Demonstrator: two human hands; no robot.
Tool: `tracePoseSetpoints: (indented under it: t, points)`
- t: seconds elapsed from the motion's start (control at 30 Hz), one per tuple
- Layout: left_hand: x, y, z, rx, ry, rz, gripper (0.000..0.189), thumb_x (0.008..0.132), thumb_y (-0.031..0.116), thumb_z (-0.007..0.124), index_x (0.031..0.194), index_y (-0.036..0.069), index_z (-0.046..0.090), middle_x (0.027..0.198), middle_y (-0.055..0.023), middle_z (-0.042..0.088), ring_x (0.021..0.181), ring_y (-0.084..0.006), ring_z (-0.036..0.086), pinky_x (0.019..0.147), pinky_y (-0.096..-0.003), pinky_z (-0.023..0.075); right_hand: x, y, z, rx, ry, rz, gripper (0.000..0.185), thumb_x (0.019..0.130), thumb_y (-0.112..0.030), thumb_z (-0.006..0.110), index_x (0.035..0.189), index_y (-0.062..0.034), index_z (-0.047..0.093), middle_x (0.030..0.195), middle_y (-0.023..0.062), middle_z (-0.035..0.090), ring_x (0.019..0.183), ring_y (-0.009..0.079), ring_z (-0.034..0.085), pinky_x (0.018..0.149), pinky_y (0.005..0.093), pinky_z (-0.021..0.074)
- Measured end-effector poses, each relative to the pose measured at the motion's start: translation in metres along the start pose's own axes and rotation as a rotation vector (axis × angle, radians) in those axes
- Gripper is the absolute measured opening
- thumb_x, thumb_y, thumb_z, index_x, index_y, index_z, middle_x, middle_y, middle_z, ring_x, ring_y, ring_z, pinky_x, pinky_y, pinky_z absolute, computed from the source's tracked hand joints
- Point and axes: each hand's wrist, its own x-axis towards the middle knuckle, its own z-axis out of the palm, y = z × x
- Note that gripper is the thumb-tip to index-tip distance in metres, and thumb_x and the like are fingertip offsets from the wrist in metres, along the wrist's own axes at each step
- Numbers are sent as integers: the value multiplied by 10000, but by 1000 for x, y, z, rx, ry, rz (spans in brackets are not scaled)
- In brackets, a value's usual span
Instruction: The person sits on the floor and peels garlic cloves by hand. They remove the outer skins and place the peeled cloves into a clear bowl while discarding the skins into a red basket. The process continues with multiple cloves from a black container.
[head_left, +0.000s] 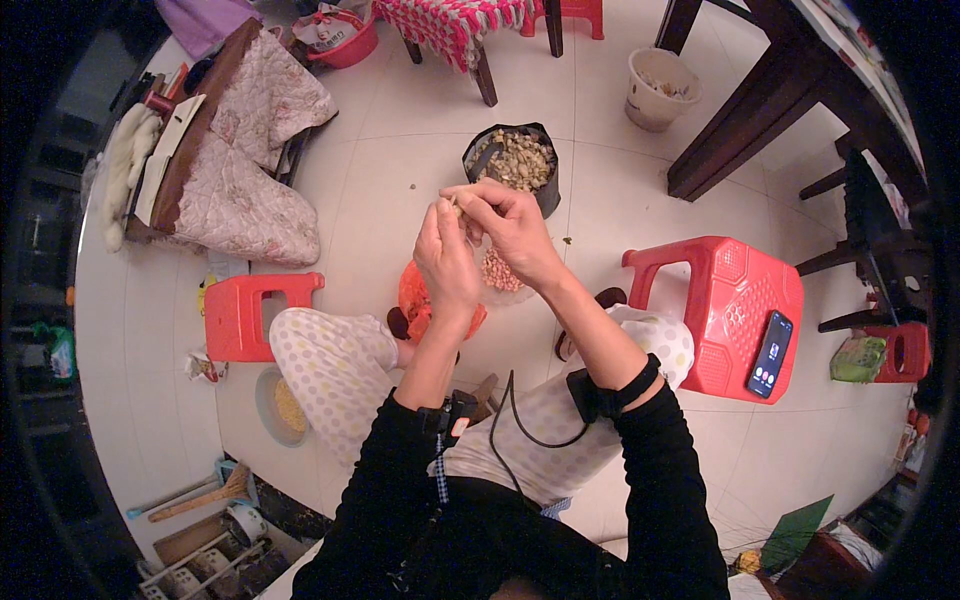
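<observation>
My left hand (448, 259) and my right hand (511, 229) meet in front of me, fingertips pinched together. Between them is a small tan piece that looks like a peanut pod (456, 210), mostly covered by my fingers. Just beyond stands a black bag (550, 196), its top open, full of tan peanuts in their shells (521, 159). Pink peanut kernels (501, 271) lie in a clear bowl or bag (517, 298) below my right hand, partly hidden by it. A crumpled orange-red plastic bag (414, 294) rests on the floor behind my left wrist.
To the right, a red plastic stool (739, 300) bears a smartphone (770, 352). Another red stool (238, 321) stands left, near a basin (264, 409) of yellowish grains. A pale bucket (651, 112) holds scraps beside a dark wooden table leg (739, 112). A cable (517, 427) crosses my lap.
</observation>
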Motion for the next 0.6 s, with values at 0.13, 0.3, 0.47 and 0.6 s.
tracePoseSetpoints:
  t: [0.13, 0.3, 0.47, 0.6]
  points:
    - [1, -5, -2, 72, 17, -20, 315, 1073, 316, 389, 958, 67, 544, 798, 35, 462, 701, -45, 410, 593, -218, 352, -1, 0, 4, -101, 60, -12, 258, 975, -166, 615, 1111, 31, 713, 817, 26, 589, 718, 79, 557, 627, 261, 470]
    - [1, -2, 4, 90, 100, -7, 409, 1061, 323, 395, 853, -1, 531, 684, -38, 512, 634, -123, 473, 560, -316, 396, 0, 1, 5, -216, 114, -81, 242, 943, -129, 630, 1104, 30, 715, 794, 52, 585, 703, 98, 558, 624, 264, 466]
    - [-1, 3, 7, 21, 150, -69, 402, 1058, 322, 401, 866, -8, 526, 699, -41, 524, 644, -120, 478, 558, -317, 398, -1, 2, 6, -306, 121, -162, 247, 935, -120, 627, 1125, 13, 713, 787, 58, 576, 705, 110, 555, 637, 264, 460]
    - [0, 3, 5, 137, 150, -12, 383, 1058, 304, 401, 873, -10, 516, 709, -78, 533, 644, -156, 498, 576, -347, 413, 0, -1, 7, -378, 115, -190, 258, 938, -133, 632, 1138, 10, 710, 806, 51, 590, 692, 104, 554, 615, 259, 453]
